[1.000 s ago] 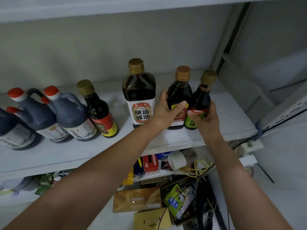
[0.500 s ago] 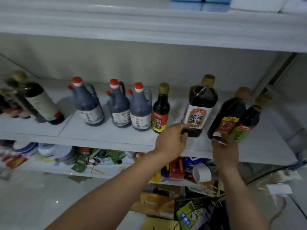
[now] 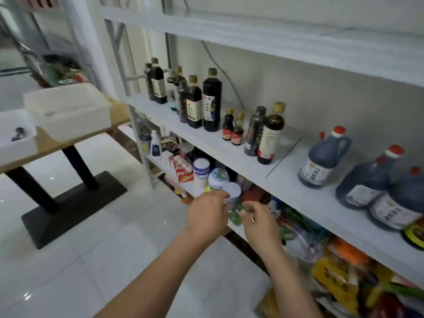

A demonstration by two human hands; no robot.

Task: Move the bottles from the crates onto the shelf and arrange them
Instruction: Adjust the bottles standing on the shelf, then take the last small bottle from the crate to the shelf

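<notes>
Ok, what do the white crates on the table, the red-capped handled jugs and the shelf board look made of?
White rectangular crates: likely plastic, matte and slightly translucent, with rounded moulded rims. Dark handled jugs with red caps: probably plastic, semi-gloss, handles moulded into the body. Pale grey shelf board: painted metal or laminate, matte; blur leaves it open.

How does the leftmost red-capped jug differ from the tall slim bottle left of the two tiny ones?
The jug is squat with a side handle; the tall bottle is slim with none. The jug's cap is red, the tall bottle's gold. Both are dark and stand upright on the same shelf.
</notes>
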